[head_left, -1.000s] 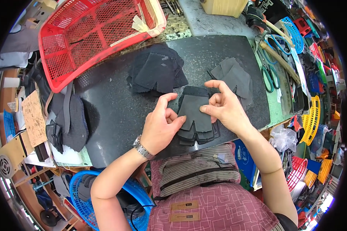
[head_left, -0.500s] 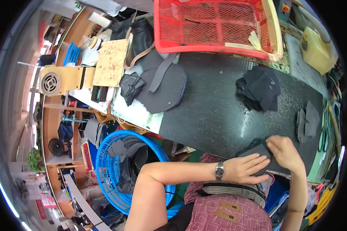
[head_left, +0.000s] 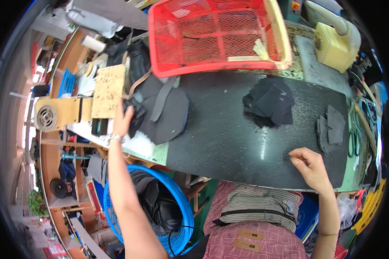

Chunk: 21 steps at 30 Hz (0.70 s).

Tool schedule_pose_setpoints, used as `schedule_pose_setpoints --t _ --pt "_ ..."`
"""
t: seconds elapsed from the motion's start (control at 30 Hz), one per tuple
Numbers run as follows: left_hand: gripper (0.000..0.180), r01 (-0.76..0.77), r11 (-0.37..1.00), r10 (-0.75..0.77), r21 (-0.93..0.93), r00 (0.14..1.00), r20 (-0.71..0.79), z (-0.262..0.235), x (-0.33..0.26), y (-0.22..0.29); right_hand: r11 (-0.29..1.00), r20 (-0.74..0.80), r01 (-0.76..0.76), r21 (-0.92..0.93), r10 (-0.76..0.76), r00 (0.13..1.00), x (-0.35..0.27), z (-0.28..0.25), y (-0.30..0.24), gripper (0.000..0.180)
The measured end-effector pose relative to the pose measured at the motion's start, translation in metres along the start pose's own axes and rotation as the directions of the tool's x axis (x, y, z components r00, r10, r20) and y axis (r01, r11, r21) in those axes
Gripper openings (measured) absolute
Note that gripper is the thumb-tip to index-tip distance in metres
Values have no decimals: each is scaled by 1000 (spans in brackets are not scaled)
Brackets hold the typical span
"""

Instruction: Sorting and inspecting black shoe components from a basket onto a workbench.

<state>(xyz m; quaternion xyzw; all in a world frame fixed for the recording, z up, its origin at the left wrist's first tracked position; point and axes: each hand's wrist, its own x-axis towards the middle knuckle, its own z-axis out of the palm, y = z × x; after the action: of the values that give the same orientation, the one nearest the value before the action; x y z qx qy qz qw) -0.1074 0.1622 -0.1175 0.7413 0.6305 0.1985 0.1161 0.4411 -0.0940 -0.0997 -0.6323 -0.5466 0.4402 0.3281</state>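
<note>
My left hand (head_left: 122, 120) reaches to the far left, its thumb apart from the stretched fingers. It is at the edge of a small pile of black pieces (head_left: 136, 117); whether it touches them I cannot tell. Beside that pile lies a large dark rounded sheet (head_left: 173, 118) with a grey strip (head_left: 162, 100) across it. My right hand (head_left: 309, 167) hovers over the near right part of the black work mat (head_left: 216, 142), fingers curled in and nothing visible in them. Farther off on the mat sits a heap of dark cut pieces (head_left: 270, 102). A smaller grey stack (head_left: 331, 129) lies at the right.
A red plastic crate (head_left: 212, 70) stands along the far edge. Below the table's left end is a blue basket (head_left: 186, 207) holding dark pieces. A stained tan board (head_left: 108, 91) is by my left hand. Scissors (head_left: 354, 140) and a yellowish jug (head_left: 333, 47) are at the right.
My left hand has left the dark piece near the front edge and swung far left. The right hand stays near the front edge; that piece no longer shows there. The view has shifted.
</note>
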Motion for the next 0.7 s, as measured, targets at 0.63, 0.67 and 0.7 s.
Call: schedule_pose_setpoints --t 0.63,0.67,0.7 --pt "16 -88 716 317 -692 925 210 153 -14 359 791 -320 480 -380 -599 734 63 16 -5 21" --pt "16 -40 659 219 -751 966 140 151 -10 357 751 -272 478 -455 -628 729 76 22 -7 23" --pt "15 -170 638 173 -751 982 -76 143 -13 361 705 -227 456 -543 -647 728 84 22 -7 26"
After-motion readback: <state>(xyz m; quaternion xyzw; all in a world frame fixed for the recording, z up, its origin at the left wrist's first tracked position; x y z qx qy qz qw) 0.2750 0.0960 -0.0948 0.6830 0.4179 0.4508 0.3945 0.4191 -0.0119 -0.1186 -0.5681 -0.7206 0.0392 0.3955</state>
